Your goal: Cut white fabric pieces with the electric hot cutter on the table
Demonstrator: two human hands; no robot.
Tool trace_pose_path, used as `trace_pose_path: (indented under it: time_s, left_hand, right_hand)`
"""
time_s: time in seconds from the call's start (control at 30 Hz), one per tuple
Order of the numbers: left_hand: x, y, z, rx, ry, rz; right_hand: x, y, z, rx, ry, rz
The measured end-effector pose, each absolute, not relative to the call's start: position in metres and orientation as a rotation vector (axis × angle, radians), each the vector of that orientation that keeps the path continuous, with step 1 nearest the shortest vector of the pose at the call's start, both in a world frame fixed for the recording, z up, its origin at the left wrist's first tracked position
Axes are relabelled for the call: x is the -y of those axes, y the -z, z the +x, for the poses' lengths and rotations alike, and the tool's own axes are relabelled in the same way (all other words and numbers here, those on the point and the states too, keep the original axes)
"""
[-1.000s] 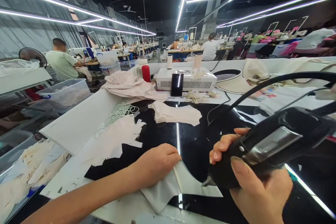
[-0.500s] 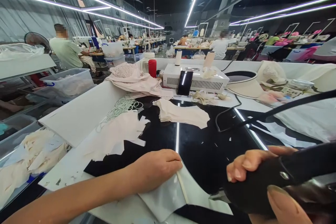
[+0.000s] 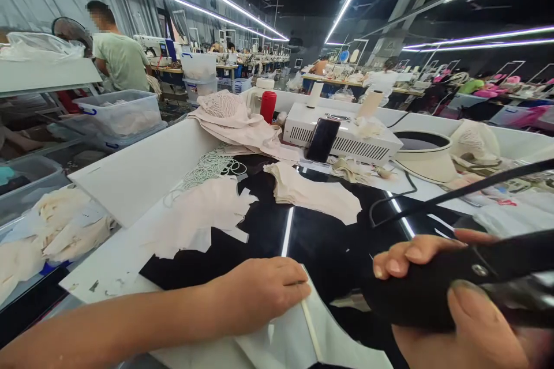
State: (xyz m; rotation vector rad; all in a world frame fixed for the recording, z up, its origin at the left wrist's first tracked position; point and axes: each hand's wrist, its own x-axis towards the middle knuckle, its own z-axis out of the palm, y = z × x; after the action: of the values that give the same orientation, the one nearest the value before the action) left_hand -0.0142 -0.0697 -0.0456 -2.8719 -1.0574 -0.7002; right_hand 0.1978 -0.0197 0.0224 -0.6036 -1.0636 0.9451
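Observation:
My left hand (image 3: pixel 264 294) is closed at the near middle of the black tabletop, its fingers pinching the upper end of a pale fabric piece (image 3: pixel 331 328) with a narrow raised strip along it. On the right, my right hand (image 3: pixel 476 305) wraps around the black handle of a tool (image 3: pixel 415 288), which has a cable at its back. The tool's lower front is partly out of view. Beyond my hands lie a stack of cream fabric pieces (image 3: pixel 311 190) and, to the left, a spread pile of pale cut pieces (image 3: pixel 199 213).
A white slotted box (image 3: pixel 341 138) stands at the back with a phone (image 3: pixel 323 139) leaning on it. Near it are a red bottle (image 3: pixel 268 106) and thread cones. A black cable (image 3: pixel 467 187) arches at the right. A person (image 3: pixel 119 57) sits far left.
The view has turned and tilted, so the scene sits differently. The tool in my right hand has shifted relative to the fabric. My left hand still pinches the fabric's upper end.

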Motion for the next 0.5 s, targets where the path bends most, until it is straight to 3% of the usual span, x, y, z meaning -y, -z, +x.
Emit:
trace_pose_path:
  time_s: [0.5]
  left_hand:
    - [0.07, 0.044, -0.01, 1.072, 0.707, -2.864]
  right_hand:
    - [-0.001, -0.024, 0.166, 1.068, -0.939, -0.546]
